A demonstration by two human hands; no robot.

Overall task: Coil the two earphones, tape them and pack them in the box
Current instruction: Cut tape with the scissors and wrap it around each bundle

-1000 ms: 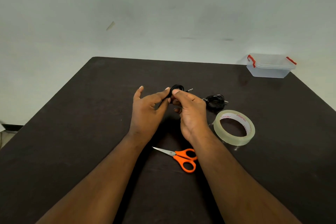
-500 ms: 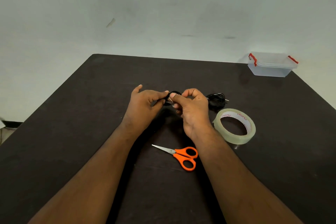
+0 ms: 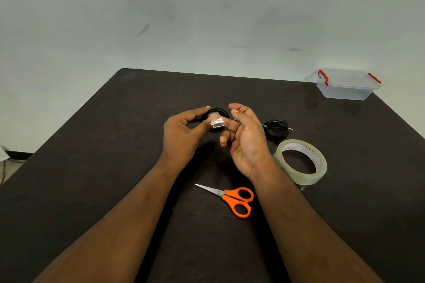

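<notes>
Right hand (image 3: 247, 142) now off coil (image 3: 218, 114)

The right hand (image 3: 247, 140) has let go of the coiled earphone (image 3: 217, 119) and drawn back a little to its own side, palm turned up and fingers loosely curled. The left hand (image 3: 184, 135) now holds the coil alone, and a piece of clear tape (image 3: 216, 122) wrapped over the coil has come into sight between the two hands.
</notes>
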